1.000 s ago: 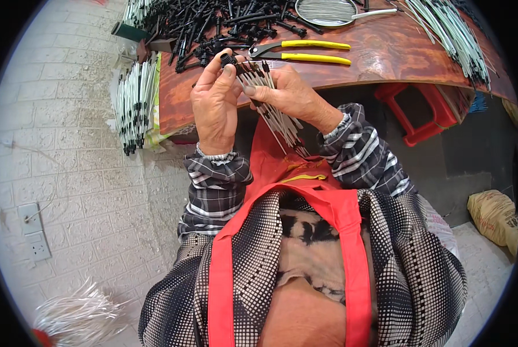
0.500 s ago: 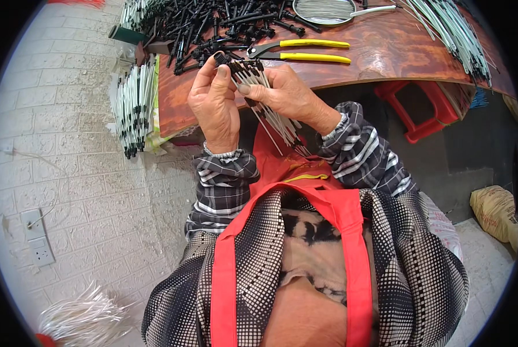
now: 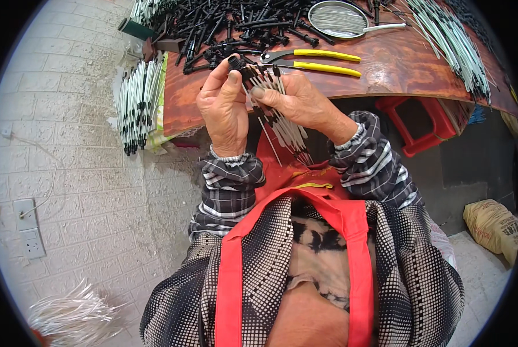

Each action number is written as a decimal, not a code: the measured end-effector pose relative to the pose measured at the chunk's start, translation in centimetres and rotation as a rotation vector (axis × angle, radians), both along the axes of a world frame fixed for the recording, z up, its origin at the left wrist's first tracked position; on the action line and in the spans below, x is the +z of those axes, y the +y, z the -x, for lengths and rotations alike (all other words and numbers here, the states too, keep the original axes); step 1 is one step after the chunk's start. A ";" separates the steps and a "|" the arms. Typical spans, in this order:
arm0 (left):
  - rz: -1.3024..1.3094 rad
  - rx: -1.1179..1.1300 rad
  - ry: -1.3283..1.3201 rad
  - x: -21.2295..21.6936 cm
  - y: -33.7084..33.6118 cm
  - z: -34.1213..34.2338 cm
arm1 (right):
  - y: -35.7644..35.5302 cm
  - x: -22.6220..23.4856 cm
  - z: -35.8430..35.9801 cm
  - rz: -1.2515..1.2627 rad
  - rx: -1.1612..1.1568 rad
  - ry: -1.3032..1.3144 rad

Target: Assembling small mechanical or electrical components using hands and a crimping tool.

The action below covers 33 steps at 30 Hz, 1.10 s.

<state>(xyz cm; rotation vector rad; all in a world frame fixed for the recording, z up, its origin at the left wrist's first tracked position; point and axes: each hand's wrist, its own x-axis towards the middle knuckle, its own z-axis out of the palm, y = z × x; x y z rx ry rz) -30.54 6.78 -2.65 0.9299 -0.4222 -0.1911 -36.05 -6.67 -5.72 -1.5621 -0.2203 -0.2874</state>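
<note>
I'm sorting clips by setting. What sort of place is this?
Probably a small hand-assembly workshop: a worn wooden table heaped with black plastic parts, yellow-handled pliers beside them, and bundles of white rods against the brick wall.

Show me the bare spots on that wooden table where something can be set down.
Free: the table between the yellow-handled pliers and the bundle of white rods, and its near left corner below the pile of black parts. Crowded: the far edge, with that pile and the round metal sieve. The left hand and right hand hold a bunch of rods.
</note>
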 end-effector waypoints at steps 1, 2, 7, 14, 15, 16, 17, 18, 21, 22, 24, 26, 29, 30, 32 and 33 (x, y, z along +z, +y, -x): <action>0.004 0.003 -0.002 0.0 0.1 0.0 | 0.0 0.1 0.0 0.004 0.003 -0.002; 0.001 0.002 0.007 0.1 0.1 0.0 | -0.1 0.3 0.0 0.005 0.012 -0.008; -0.010 -0.018 -0.002 0.1 0.4 -0.1 | -0.1 1.4 0.1 0.024 0.044 0.005; -0.040 -0.087 0.027 0.3 0.8 -0.8 | -0.6 1.2 -0.4 0.081 0.098 0.018; -0.043 -0.093 0.042 0.4 0.7 -0.8 | -0.8 1.1 -0.5 0.092 0.110 0.018; -0.046 -0.099 0.057 0.4 0.7 -0.9 | -0.9 1.1 -0.6 0.104 0.121 0.018; -0.040 -0.097 0.054 0.4 0.7 -0.8 | -0.9 1.0 -0.6 0.110 0.123 0.015; -0.044 -0.098 0.072 0.2 0.7 -0.8 | -0.8 0.9 -0.3 0.084 0.120 0.031; -0.052 -0.096 0.110 0.1 0.8 -0.6 | -0.5 0.8 0.0 0.031 0.117 0.064; -0.057 -0.081 0.103 0.1 0.7 -0.6 | -0.5 0.9 -0.1 0.050 0.089 0.059; -0.070 -0.052 0.093 0.1 0.5 -0.5 | -0.4 0.8 -0.2 0.085 0.033 0.053; -0.097 -0.063 0.098 0.3 0.7 -0.6 | -0.3 1.1 -0.1 0.097 0.032 0.080; -0.153 -0.091 0.098 0.4 1.3 -1.1 | -0.2 1.2 0.0 0.118 0.024 0.123; -0.123 -0.134 0.097 0.2 1.5 -1.3 | -0.1 1.1 -0.1 0.083 0.045 0.122; -0.064 -0.220 0.092 -0.2 1.8 -1.6 | 0.1 0.8 -0.1 0.012 0.087 0.120; -0.064 -0.216 0.091 -0.3 1.9 -1.5 | 0.2 0.9 -0.1 0.012 0.090 0.119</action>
